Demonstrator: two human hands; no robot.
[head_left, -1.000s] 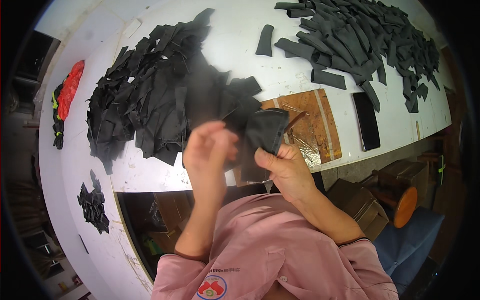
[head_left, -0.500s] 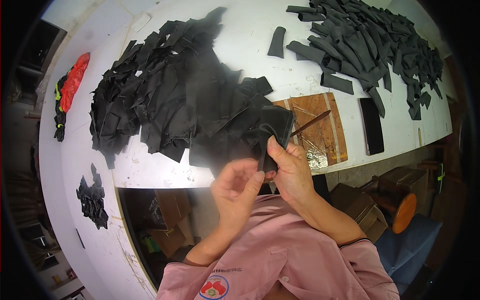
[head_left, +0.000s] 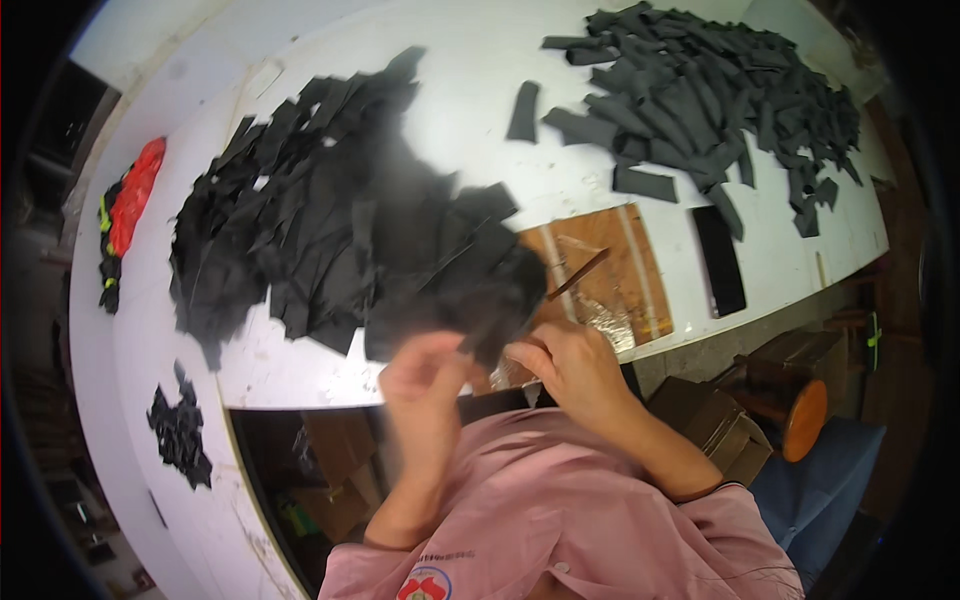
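Cloth bits, thin, flat and black (head_left: 310, 230), lie in a big messy heap on the left of the long white table (head_left: 470, 100). At the near edge of the heap, a small dark piece of black cloth (head_left: 487, 345) sits between two bare hands. The left hand (head_left: 425, 370) has curled fingers close to the cloth, but it is blurry — I cannot tell if it is pinching it. The right hand (head_left: 575, 365) is bent, with its thumb by the cloth's right side; I cannot tell if it has a grip either.

Just past the right hand is a flat brown wooden board (head_left: 640, 250) with a thin dark brown stick (head_left: 580, 273) on it. To the right lies a shiny black phone (head_left: 719, 262). On the far right is a big pile of dark grey cloth tubes (head_left: 680, 90) — one lone grey tube (head_left: 522, 112) lies to its left.
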